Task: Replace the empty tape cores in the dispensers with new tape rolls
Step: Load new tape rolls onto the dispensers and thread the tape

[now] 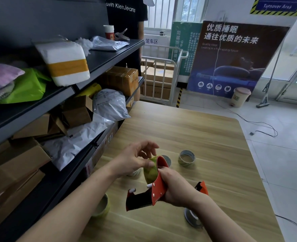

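— What is farthest left?

— Dark metal shelving point(109, 55) stacked with cardboard boxes and plastic mailers, its near end cut off by the frame. Beside it stands the pale wooden table point(196, 133). At its near left lies a pale yellow tape roll point(102, 205), partly covered by the left forearm. A whitish roll point(135, 172) peeks out under the left wrist, and little of it shows.

— And the left hand?

— The left hand point(133, 159) is above the middle of the table. Its thumb is pressed flat on the greenish-yellow tape roll point(149, 173), and the other fingers are spread and lifted off it.

— Where is that roll?

— Seated in the red metal tape dispenser point(159, 186), which is held in the air above the table. The side plate covers the roll's right face, so the hub cannot be seen. The black blade end point(138, 200) points near and left.

— Who holds it?

— The right hand point(176, 188), fingers curled round the dispenser's frame. The handle is buried in the palm.

— Farther right?

— A grey cardboard core point(167, 159) is mostly hidden behind the dispenser's top. A second grey empty core point(187, 158) rests in full view just right of it. An orange-and-black second dispenser point(202, 187) juts out behind the right wrist, mostly hidden. A grey roll point(192, 217) lies under the right forearm at the near right, and I cannot tell whether it carries tape.
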`<state>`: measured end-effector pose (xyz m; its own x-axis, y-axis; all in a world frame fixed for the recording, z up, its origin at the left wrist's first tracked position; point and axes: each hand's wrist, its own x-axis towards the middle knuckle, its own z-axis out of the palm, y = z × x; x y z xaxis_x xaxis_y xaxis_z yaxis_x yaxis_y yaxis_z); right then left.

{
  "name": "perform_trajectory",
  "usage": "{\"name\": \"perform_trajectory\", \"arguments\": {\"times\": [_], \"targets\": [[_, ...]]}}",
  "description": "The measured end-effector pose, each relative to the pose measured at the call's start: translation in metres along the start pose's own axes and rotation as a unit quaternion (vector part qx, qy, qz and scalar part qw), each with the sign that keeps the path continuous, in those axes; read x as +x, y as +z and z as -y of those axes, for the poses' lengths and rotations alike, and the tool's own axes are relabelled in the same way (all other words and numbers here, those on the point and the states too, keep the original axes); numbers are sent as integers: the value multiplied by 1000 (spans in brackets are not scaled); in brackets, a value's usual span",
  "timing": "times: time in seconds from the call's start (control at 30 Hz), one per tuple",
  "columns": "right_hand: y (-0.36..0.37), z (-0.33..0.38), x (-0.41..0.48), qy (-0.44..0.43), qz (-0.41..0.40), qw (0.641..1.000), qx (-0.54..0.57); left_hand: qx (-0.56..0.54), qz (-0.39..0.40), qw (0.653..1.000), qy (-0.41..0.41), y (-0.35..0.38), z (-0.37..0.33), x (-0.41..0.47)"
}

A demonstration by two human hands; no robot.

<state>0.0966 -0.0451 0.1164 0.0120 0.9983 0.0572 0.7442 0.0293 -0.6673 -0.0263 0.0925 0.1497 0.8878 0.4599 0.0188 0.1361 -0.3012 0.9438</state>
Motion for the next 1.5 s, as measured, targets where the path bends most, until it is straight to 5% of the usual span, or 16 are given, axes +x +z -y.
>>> {"name": "perform_trajectory", "arguments": {"times": [1.5], "targets": [[-1, 14, -14, 44, 4, 996, 79, 7, -16, 1000, 19, 3, 4, -3]]}}
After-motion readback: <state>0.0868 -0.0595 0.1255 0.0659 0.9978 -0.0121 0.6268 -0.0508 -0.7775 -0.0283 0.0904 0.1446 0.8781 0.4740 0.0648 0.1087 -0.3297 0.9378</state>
